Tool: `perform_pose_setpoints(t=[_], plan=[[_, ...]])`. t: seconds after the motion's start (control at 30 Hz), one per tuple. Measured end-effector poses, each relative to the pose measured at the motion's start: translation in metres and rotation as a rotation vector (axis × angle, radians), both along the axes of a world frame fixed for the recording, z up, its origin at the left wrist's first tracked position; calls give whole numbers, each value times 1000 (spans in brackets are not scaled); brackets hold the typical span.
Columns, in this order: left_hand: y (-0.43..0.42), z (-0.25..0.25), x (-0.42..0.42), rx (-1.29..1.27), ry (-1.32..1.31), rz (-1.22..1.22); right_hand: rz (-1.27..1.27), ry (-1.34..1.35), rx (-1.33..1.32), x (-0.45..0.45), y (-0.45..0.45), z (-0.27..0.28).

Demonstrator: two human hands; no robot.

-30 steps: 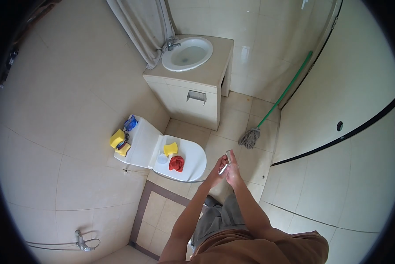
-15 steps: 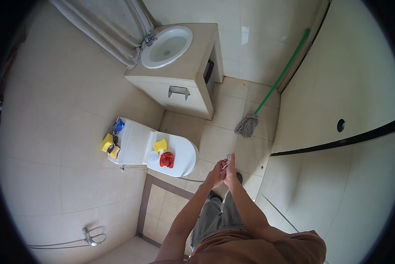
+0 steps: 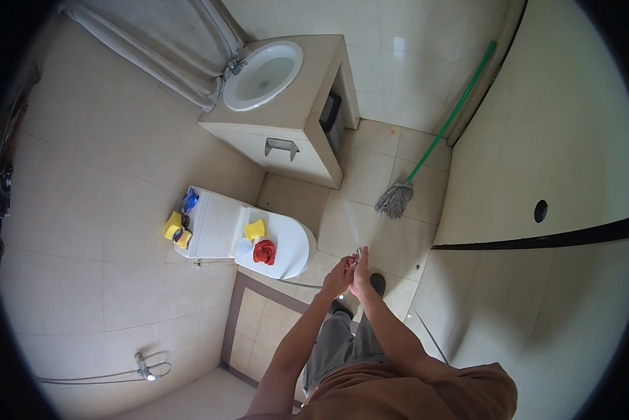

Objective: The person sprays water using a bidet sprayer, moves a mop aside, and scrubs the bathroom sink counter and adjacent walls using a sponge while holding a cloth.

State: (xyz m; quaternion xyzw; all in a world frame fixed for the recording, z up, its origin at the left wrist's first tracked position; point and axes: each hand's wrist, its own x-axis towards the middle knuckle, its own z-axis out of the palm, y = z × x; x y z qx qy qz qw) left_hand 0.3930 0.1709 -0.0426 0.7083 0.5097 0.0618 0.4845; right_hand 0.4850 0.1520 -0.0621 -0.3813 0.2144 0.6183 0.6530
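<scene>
- Head view, clock directions read from the hands: left hand point(image 3: 339, 276) and right hand point(image 3: 360, 275) meet, closed together on a nozzle point(image 3: 358, 251).
- Nozzle: metal, at the upper end of the grip, directed toward 12 o'clock; largely covered by the hands, it is probably a hand sprayer.
- Jet point(image 3: 353, 227): a faint pale streak leaving the nozzle toward 12 o'clock, over the tiled floor point(image 3: 362, 171).
- Hose point(image 3: 302, 285): at 9 o'clock, beside the toilet.
- Toilet point(image 3: 290, 259): at 10 o'clock, lid down, bearing a yellow sponge point(image 3: 255, 229) and a red cloth point(image 3: 264, 252).
- Mop point(image 3: 395, 201): at 1 o'clock, head on the floor, green handle slanting away.
- Basin point(image 3: 276, 66): at 11 o'clock, set in a counter point(image 3: 251, 143).
</scene>
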Motion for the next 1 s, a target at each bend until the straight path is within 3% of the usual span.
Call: perform_pose_setpoints(t=[0.6,0.8,1.0], plan=[[5,31,0,50,-150,103,37,-70,38,-2,13,39],[9,38,-10,121,-134,62,94,-246,76,-8,13,51],[15,37,-26,118,-88,-79,-54,-285,207,-26,11,55]])
